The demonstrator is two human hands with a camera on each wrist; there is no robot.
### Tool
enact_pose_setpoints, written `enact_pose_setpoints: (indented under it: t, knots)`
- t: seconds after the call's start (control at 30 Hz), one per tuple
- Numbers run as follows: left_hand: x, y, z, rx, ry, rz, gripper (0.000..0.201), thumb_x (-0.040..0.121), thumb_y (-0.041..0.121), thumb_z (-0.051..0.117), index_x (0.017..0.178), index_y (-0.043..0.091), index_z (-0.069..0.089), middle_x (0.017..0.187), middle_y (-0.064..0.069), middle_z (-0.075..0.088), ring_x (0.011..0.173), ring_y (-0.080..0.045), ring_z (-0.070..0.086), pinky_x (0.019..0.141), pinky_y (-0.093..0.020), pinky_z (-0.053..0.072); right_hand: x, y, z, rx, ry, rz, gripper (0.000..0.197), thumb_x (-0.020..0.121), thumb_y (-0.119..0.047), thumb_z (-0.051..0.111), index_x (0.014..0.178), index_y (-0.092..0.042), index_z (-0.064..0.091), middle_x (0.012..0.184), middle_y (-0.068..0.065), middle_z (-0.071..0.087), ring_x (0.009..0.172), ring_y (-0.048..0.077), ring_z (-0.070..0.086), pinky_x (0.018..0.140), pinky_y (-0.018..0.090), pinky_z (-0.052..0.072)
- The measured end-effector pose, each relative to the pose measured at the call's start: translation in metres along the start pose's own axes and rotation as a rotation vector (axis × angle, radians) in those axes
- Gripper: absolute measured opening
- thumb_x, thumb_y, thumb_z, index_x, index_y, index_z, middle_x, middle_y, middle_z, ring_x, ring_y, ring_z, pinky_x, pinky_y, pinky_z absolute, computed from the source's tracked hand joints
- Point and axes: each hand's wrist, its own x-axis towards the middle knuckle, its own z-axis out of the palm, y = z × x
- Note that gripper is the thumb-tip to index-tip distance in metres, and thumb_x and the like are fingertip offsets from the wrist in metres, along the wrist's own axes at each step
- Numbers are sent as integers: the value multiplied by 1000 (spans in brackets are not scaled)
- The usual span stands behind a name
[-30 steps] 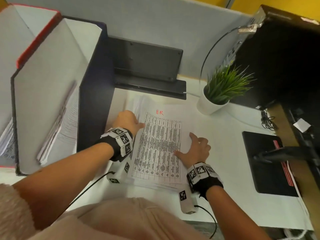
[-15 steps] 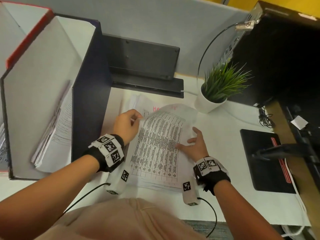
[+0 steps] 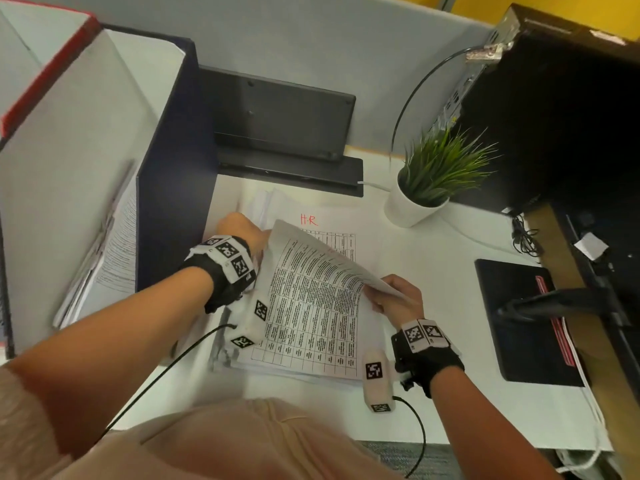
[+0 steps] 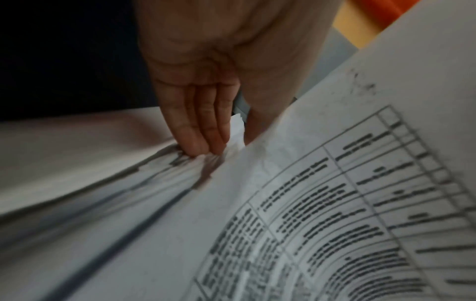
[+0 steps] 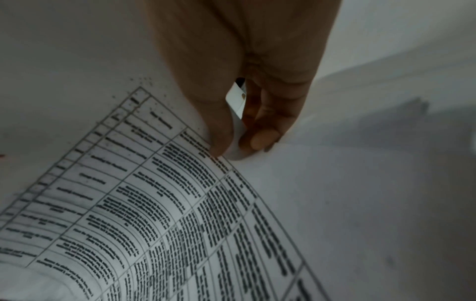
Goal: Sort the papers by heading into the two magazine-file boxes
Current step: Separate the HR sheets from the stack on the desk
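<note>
Head view: a stack of white printed papers (image 3: 308,341) lies on the white desk (image 3: 433,271), just right of the dark navy magazine-file box (image 3: 169,188); the red-edged magazine-file box (image 3: 41,77) stands further left. The top white sheet with a printed table (image 3: 311,278) is lifted and curled over, exposing a page headed "HR" in red. The right hand (image 3: 398,299) pinches the sheet's right edge between thumb and fingers (image 5: 260,140). The left hand (image 3: 242,233) lays straight fingers (image 4: 203,126) against the stack's left edge; its thumb, partly hidden, appears to be behind the sheet. A green plant in a white pot (image 3: 426,181) stands beyond.
</note>
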Motion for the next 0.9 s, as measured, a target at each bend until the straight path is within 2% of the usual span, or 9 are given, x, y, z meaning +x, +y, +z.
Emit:
enact_pose_setpoints:
  t: [0.13,0.3,0.4,0.53,0.6,0.63,0.73,0.8,0.9]
  knots:
    - [4,3,4,178,23,46,18,88,11,59,95,-1,69,97,-15,69,86,-29,66,71,-32,53,-1,-1,2,-30,-4,-6,23,76,5,69,61,-6,56,57,7,52,48,11,46,41,10,41]
    - [4,0,8,173,-2,145,13,86,6,59,85,1,72,85,-12,67,76,-27,62,68,-29,50,1,1,4,-68,30,-15,12,75,-1,73,71,-1,62,64,9,58,54,18,50,50,18,44]
    - [3,-6,12,134,67,249,18,88,9,57,82,0,71,75,-10,63,70,-24,59,66,-28,47,5,4,4,-98,62,-23,22,71,-2,76,61,-8,58,58,8,57,49,16,48,51,20,43]
    - [-9,-9,19,-135,192,590,24,92,7,54,113,6,66,94,0,62,83,-11,56,77,-21,47,7,4,6,-45,98,7,20,66,-1,80,63,-7,61,70,18,62,54,21,51,60,31,47]
    - [-12,-9,20,-331,108,557,28,95,7,48,119,10,63,105,8,60,91,-4,57,80,-9,44,8,2,6,-38,95,16,19,65,0,81,73,3,64,76,22,64,59,22,53,63,32,48]
    - [-12,-9,20,-406,63,516,28,96,9,46,118,12,62,106,9,61,92,-3,58,81,-10,46,9,1,6,-35,99,14,26,64,0,81,82,8,64,82,24,65,64,23,56,66,34,50]
    - [-13,-9,21,-544,-49,379,20,98,13,43,102,18,62,95,2,65,88,-15,61,79,-30,51,9,-5,5,-65,135,-28,59,62,0,82,114,2,54,99,16,67,87,28,65,82,43,55]
    - [-13,-10,21,-633,-132,324,21,97,13,45,88,23,62,84,2,66,78,-16,62,69,-30,51,8,-7,4,-54,136,-59,77,63,1,81,127,-3,39,100,11,64,90,27,63,85,43,54]
    - [-14,-12,22,-704,-207,282,32,94,8,45,76,25,65,74,4,66,66,-14,62,58,-23,49,8,-8,1,-91,117,-56,50,65,2,80,108,-3,57,96,11,66,85,24,64,82,38,55]
